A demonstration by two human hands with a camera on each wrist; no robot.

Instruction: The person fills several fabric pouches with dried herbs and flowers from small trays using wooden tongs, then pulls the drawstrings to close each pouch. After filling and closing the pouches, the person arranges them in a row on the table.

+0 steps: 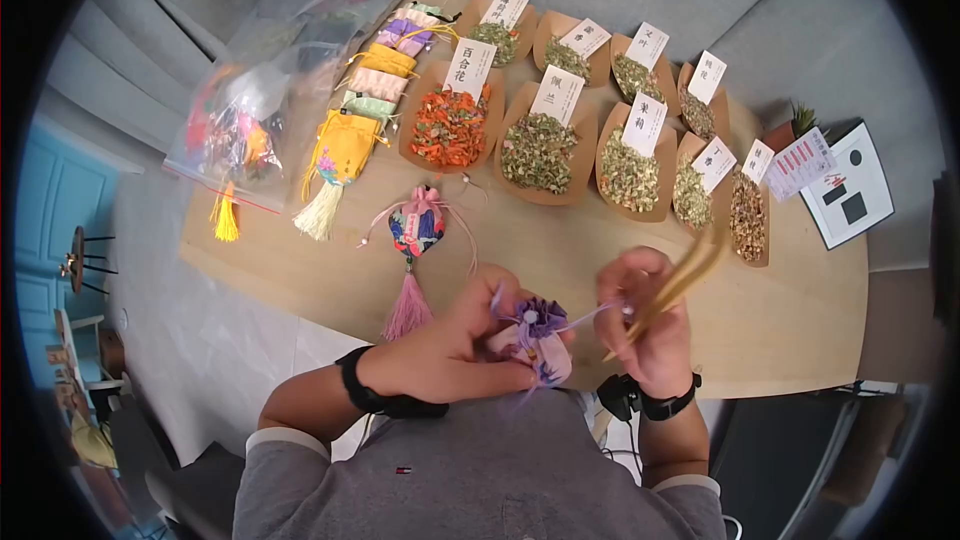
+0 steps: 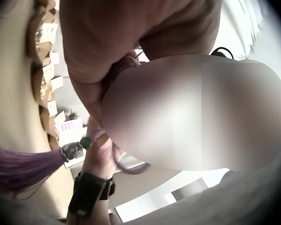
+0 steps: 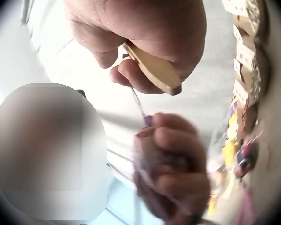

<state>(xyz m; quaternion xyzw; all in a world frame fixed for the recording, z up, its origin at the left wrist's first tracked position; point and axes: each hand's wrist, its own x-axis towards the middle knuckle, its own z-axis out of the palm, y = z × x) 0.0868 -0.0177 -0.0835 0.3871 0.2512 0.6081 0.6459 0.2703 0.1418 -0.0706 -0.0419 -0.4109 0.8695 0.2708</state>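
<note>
My left hand point(image 1: 445, 345) grips a small drawstring pouch point(image 1: 535, 348) of purple and pale printed cloth, its purple neck gathered into folds. A thin lilac drawstring point(image 1: 592, 318) runs taut from that neck to my right hand point(image 1: 655, 340), which pinches its end. The same right hand also holds wooden tweezers point(image 1: 688, 275), slanting up across the fingers. In the left wrist view, a purple tassel point(image 2: 33, 164) with a green bead point(image 2: 85, 143) hangs from the pouch. A pink pouch with tassel point(image 1: 416, 225) lies on the table, just beyond my left hand.
Labelled paper trays of dried herbs stand in two rows, including one with orange petals point(image 1: 448, 130). To the left lie a yellow pouch point(image 1: 345, 148), several folded pouches and a clear plastic bag point(image 1: 250, 90). A small plant point(image 1: 803, 120) and a white card point(image 1: 848, 185) are at the right.
</note>
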